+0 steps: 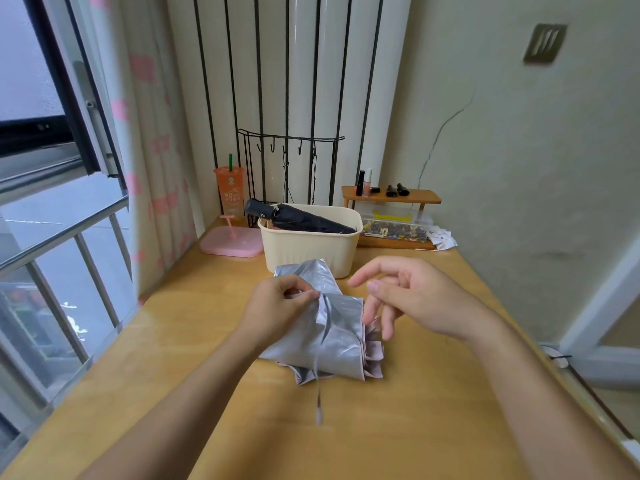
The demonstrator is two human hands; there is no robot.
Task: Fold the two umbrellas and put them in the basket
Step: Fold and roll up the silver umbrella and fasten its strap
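My left grip (277, 303) pinches the umbrella (343, 337), right grip (412, 296) loose and empty; if I slip, the folds could spring apart.

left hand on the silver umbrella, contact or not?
Touching. The head view shows the left hand pinching a fold of the silver umbrella between thumb and fingertips.

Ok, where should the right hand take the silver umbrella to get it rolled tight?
Probably wrap the right hand round the silver umbrella at the loose pleats on its right edge, coming from the right. The left hand pinches the canopy's middle, and the pleats fan out unsecured on that side.
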